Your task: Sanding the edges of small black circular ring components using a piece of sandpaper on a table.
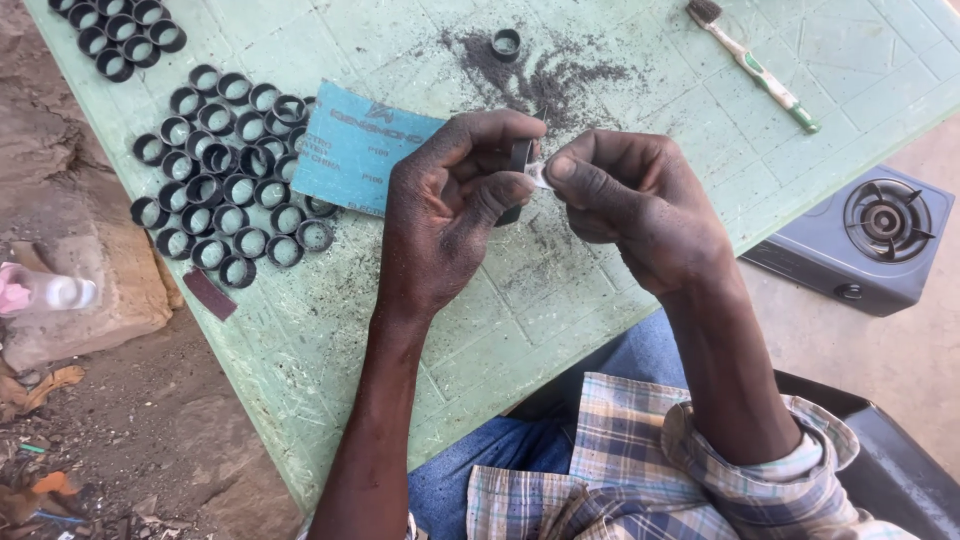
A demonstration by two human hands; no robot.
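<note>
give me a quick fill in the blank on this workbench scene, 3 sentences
1. The left hand pinches a small black ____ between thumb and fingers.
2. The blue sandpaper sheet lies on a pale ____ table.
3. The toothbrush near the table's far edge has a white and ____ handle.

Missing words: ring; green; green

Black ring [520, 158]: short, dark, tube-shaped piece, dusty surface. It is held on edge between the thumb and fingers of the left hand [450, 215], above the table [560, 300]; most of it is hidden by the fingers, only part of its rim and lower edge being seen.

Small pale scrap [540, 177]: thin, whitish, slightly curled. It is pinched at the fingertips of the right hand [640, 205] and pressed against the side of the ring. Its material cannot be told.
</note>
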